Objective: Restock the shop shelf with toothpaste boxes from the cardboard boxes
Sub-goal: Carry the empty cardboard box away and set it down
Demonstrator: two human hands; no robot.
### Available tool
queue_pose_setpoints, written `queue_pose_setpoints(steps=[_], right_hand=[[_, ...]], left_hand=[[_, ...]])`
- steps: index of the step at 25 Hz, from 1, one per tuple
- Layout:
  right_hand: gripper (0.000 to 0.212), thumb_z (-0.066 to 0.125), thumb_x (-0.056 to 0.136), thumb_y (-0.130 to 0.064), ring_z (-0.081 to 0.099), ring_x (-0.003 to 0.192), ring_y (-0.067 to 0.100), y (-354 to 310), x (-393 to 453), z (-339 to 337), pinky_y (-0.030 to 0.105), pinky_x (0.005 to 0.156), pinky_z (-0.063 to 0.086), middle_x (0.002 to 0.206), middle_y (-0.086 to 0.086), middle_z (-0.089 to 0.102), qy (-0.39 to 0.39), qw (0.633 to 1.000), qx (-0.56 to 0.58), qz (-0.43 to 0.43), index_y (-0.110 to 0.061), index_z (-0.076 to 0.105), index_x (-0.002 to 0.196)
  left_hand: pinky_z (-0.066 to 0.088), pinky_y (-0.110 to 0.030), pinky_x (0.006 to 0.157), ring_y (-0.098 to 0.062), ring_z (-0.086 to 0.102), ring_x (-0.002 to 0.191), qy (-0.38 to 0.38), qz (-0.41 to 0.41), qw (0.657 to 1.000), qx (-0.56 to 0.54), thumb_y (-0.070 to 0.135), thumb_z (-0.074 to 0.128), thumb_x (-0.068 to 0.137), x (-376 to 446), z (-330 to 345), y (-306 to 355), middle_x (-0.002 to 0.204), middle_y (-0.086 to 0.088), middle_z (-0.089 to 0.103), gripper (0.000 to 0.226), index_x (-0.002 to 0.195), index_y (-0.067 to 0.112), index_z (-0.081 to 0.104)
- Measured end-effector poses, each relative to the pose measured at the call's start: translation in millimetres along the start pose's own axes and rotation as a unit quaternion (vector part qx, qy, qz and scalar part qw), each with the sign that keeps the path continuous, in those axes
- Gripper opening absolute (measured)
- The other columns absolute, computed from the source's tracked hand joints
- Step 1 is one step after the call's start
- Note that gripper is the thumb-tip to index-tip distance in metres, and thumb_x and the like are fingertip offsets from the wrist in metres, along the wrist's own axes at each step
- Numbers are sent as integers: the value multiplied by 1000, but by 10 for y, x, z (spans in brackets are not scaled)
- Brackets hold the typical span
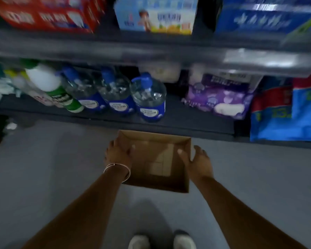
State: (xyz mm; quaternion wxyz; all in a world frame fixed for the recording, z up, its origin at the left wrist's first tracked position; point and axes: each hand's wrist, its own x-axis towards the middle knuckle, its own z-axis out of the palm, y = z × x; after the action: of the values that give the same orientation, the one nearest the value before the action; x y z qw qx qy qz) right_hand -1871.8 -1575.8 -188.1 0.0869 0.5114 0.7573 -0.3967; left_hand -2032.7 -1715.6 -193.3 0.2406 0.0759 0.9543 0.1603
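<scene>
Brown cardboard box [155,160] sits open on the floor, just before the lowest shelf [169,121] — it looks empty. Left hand [118,153] grips its left wall, thumb inside; right hand [197,161] clasps the right wall, fingers slightly spread — I judge the step is moving this box away, then fetching a full one.

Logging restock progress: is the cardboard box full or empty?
Empty, as far as visible: the cardboard box is open-topped and its bare bottom flaps show, with no toothpaste boxes visible inside.

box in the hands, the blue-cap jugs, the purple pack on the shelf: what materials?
Cardboard box: plain brown card, matte, with creased corners. Water jugs: clear glossy plastic by their highlights, with blue caps and labels. Purple pack: probably soft printed plastic film, slightly shiny; blur leaves that open.
</scene>
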Motion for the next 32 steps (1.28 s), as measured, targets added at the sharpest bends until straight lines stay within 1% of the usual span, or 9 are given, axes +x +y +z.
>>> queue_pose_setpoints(steps=[3, 6, 9, 12, 15, 17, 23, 28, 32], right_hand=[[78, 44, 91, -54, 34, 135, 34, 406, 328, 556, 44, 105, 36, 150, 14, 32, 12, 996, 77, 54, -10, 18, 148], [78, 42, 91, -56, 41, 131, 37, 730, 610, 979, 46, 103, 40, 146, 16, 38, 18, 987, 131, 94, -12, 14, 149], [66, 38, 93, -53, 51, 120, 37, 913, 798, 1185, 41, 94, 46, 134, 17, 51, 35, 982, 154, 103, -9, 31, 141], [52, 31, 97, -48, 56, 107, 33, 976, 891, 1259, 32, 80, 42, 116, 14, 60, 64, 977, 178, 99, -8, 50, 124], [50, 27, 99, -45, 57, 94, 29, 1008, 900, 1250, 29, 72, 38, 95, 10, 58, 86, 977, 170, 97, -8, 57, 114], [50, 26, 100, -45, 57, 93, 29, 1000, 814, 1169, 29, 72, 37, 91, 6, 54, 96, 975, 168, 107, -8, 58, 111], [50, 26, 100, -45, 54, 90, 27, 873, 89, 179, 30, 74, 36, 90, 7, 54, 121, 968, 184, 116, -8, 59, 107], [52, 27, 100, -43, 54, 92, 31, 809, -682, -1088, 29, 72, 35, 92, 12, 56, 172, 954, 207, 135, -3, 60, 104], [52, 30, 100, -43, 56, 101, 38, 969, -1490, -2226, 32, 76, 37, 105, 23, 63, 230, 930, 233, 168, -1, 61, 101]], left_hand=[[34, -48, 103, -39, 40, 125, 35, -25, 999, -13, 37, 60, 85, 381, 607, -363, 139, -19, 40, 67, 139, 6, 35], [27, -47, 106, -37, 33, 132, 71, -53, 996, 3, 39, 56, 88, 667, 1013, -623, 145, -18, 34, 71, 143, 6, 26], [28, -49, 107, -38, 34, 132, 113, -54, 992, -17, 31, 52, 91, 916, 1180, -758, 145, -19, 35, 63, 142, 6, 27], [38, -48, 97, -42, 47, 120, 125, -92, 986, -60, 25, 46, 94, 1081, 1188, -836, 129, -25, 51, 43, 131, 3, 42], [41, -46, 93, -46, 51, 114, 129, -98, 984, -69, 15, 41, 96, 1092, 1109, -803, 120, -30, 56, 32, 122, 1, 52], [42, -45, 91, -46, 52, 111, 133, -89, 985, -61, 14, 40, 95, 991, 1008, -719, 117, -30, 58, 32, 121, 4, 55], [44, -44, 83, -44, 55, 104, 123, -29, 990, -61, 18, 38, 98, 157, 317, -34, 111, -29, 60, 29, 116, 5, 57], [41, -43, 87, -44, 52, 109, 106, 45, 991, -71, 19, 38, 98, -813, -410, 985, 117, -30, 57, 32, 117, 1, 57], [41, -44, 87, -43, 51, 111, 74, 107, 990, -58, 19, 37, 99, -1856, -945, 1936, 119, -29, 56, 33, 117, 2, 57]])
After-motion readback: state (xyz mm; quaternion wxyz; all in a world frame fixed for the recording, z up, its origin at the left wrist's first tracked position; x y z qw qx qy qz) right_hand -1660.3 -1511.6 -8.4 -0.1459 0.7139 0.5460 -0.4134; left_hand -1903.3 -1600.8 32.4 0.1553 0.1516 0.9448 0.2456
